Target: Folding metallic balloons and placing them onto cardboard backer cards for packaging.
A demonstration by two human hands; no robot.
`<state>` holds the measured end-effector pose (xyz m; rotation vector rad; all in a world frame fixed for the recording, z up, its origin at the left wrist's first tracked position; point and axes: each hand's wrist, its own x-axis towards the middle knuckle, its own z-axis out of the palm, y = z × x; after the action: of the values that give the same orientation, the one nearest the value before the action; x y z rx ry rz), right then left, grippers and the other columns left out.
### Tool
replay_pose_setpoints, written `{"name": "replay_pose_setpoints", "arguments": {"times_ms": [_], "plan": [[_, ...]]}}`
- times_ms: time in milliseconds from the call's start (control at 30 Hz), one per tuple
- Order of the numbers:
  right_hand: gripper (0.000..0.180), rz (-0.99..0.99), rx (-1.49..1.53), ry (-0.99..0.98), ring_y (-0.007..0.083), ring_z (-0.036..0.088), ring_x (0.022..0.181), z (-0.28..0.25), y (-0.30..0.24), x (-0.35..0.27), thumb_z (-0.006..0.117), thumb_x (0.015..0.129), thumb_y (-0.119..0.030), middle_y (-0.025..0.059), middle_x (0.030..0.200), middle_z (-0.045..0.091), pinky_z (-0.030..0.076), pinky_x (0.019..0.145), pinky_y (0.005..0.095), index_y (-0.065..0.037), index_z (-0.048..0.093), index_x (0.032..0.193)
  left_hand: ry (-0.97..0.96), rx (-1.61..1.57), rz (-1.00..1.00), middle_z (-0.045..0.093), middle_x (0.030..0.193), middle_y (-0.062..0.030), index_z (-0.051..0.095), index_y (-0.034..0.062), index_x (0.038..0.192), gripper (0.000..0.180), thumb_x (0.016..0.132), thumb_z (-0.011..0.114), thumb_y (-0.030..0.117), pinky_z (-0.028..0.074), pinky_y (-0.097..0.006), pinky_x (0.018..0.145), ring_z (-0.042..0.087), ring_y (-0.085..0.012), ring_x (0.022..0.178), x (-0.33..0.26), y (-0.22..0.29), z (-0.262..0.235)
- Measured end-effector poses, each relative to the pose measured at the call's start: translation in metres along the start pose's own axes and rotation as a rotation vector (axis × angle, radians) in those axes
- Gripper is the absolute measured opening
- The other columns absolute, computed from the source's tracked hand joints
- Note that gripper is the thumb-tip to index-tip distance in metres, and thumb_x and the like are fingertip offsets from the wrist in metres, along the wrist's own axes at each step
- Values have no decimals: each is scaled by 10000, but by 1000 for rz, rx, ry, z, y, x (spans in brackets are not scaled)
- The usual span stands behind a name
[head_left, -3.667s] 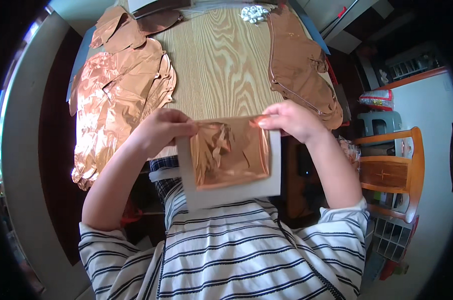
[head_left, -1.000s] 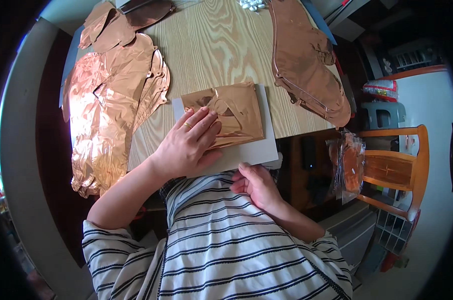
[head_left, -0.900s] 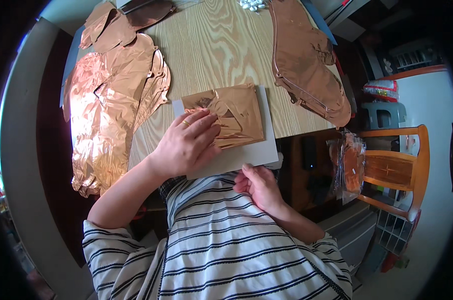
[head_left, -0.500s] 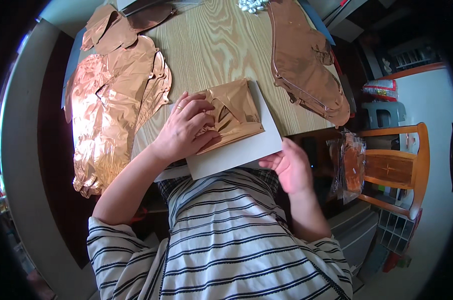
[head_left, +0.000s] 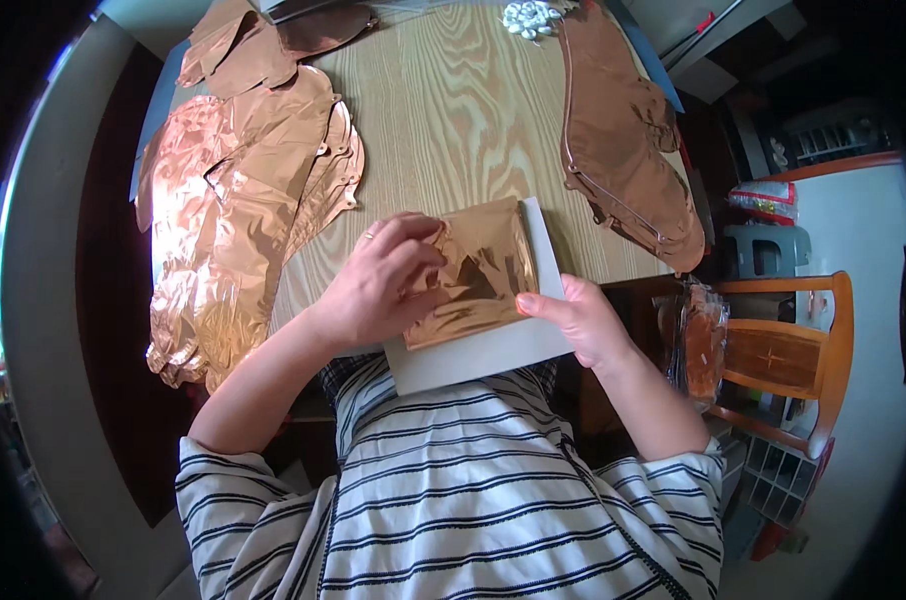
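Note:
A copper-coloured foil balloon (head_left: 488,225), deflated and folded into a flat rectangle, lies on a white card (head_left: 473,368) at the table's near edge. My right hand (head_left: 578,320) grips the card's right edge, its thumb on top by the foil's corner and its other fingers hidden beneath. My left hand (head_left: 378,280) is over the foil's left side, wearing a ring. Its fingers are curved and stand apart from the thumb; whether the fingertips touch the foil is hard to see. Wrinkles and dark reflections mark the middle of the folded foil.
Flat copper foil balloons (head_left: 238,200) with small tabs pile up along the table's left side. Another foil balloon (head_left: 628,140) lies on the right. White round pieces (head_left: 530,18) sit at the far edge. A wooden chair (head_left: 783,355) with clear-wrapped copper packets (head_left: 701,345) stands right.
My right hand has closed on the card's right edge, thumb on top. The left hand has drawn its fingers back from the foil's middle. Foil and card appear lower in view.

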<state>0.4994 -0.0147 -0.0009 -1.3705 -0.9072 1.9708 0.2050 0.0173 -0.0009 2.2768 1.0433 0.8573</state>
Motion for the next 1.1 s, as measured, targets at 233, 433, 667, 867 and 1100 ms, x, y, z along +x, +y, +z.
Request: {"name": "replay_pose_setpoints", "arguments": {"times_ms": [233, 433, 667, 867, 1100], "plan": [[325, -43, -8, 21, 76, 636, 925, 8, 6, -19, 796, 899, -130, 19, 1032, 708, 516, 887, 255, 8, 677, 1168, -224, -453, -667, 668, 827, -28, 635, -31, 1203, 248, 1010, 640, 125, 469, -241, 549, 591, -58, 655, 30, -1, -37], [242, -73, -53, 3, 61, 624, 883, 7, 12, -29, 793, 911, -141, -16, 979, 706, 514, 848, 246, -25, 715, 1107, -464, -359, -629, 657, 801, 4, 703, -27, 1101, 267, 1023, 640, 221, 467, -249, 596, 558, -57, 667, 44, -3, -45], [207, -148, -52, 22, 55, 618, 878, 12, 16, -32, 777, 931, -141, -18, 989, 717, 507, 835, 238, -21, 723, 1090, -580, -290, -649, 635, 798, 32, 720, -8, 1060, 329, 1039, 611, 301, 495, -265, 678, 560, -62, 720, 57, 3, -41], [211, -164, -9, 37, 61, 623, 928, 8, 25, -30, 760, 937, -108, -10, 1033, 717, 502, 881, 249, -20, 711, 1122, -516, -389, -716, 629, 806, 34, 711, 6, 1098, 345, 1038, 619, 333, 495, -255, 672, 554, -53, 723, 58, 5, -44], [212, -219, -10, 32, 62, 620, 924, 9, 26, -29, 760, 930, -94, -17, 1011, 710, 496, 878, 245, -31, 707, 1125, -510, -322, -675, 659, 814, 22, 717, 4, 1121, 355, 1032, 626, 336, 492, -253, 657, 563, -52, 723, 60, 7, -45]]}}
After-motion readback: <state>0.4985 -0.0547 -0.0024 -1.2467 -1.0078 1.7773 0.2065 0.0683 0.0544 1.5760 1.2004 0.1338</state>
